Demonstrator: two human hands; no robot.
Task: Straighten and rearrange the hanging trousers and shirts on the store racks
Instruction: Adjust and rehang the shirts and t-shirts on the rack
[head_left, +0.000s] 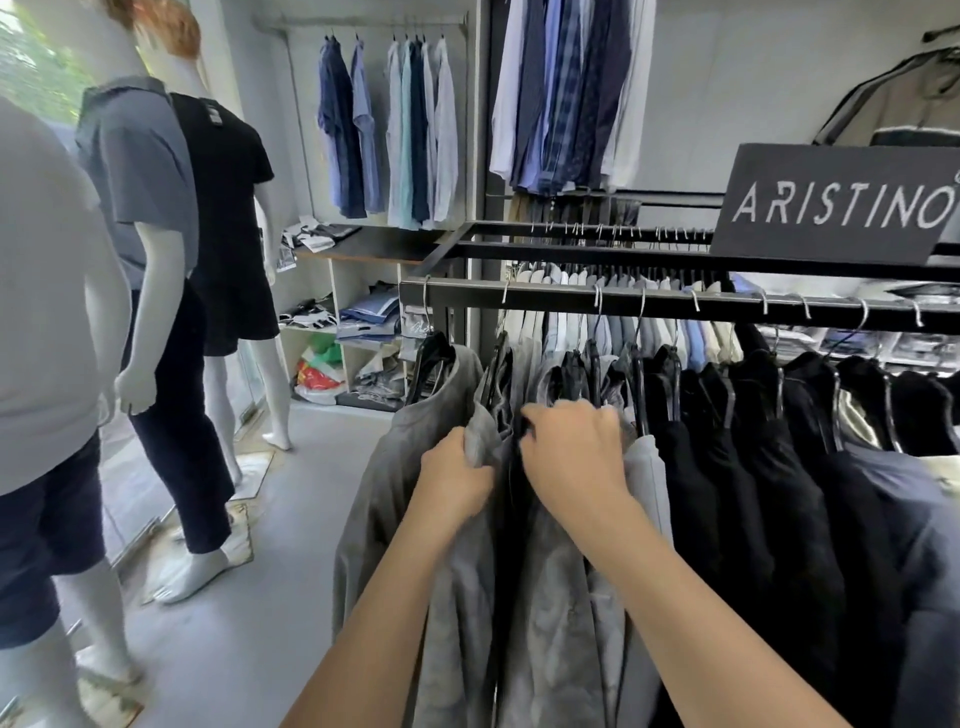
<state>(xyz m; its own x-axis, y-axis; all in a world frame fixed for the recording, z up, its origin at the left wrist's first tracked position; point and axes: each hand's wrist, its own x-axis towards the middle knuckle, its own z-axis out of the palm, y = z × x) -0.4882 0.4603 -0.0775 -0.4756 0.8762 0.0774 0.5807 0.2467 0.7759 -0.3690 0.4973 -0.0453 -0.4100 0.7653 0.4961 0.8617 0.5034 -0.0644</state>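
Two hands, left hand (457, 475) gripping grey shirt (415, 467), right hand (571, 452) between hangers

Two bare forearms reach forward and up from the lower edge of the head view, converging near the centre. The left hand (457, 478) is seen from the back, its fingers curled and pinching a fold of grey fabric at its upper right, knuckles uppermost. The right hand (574, 452) sits just beside it and slightly higher, wrist bent, palm down, its fingers curled forward and down into the hanging garments so that the fingertips are hidden. The two hands lie close together, a narrow dark gap between them; neither arm wears a sleeve.
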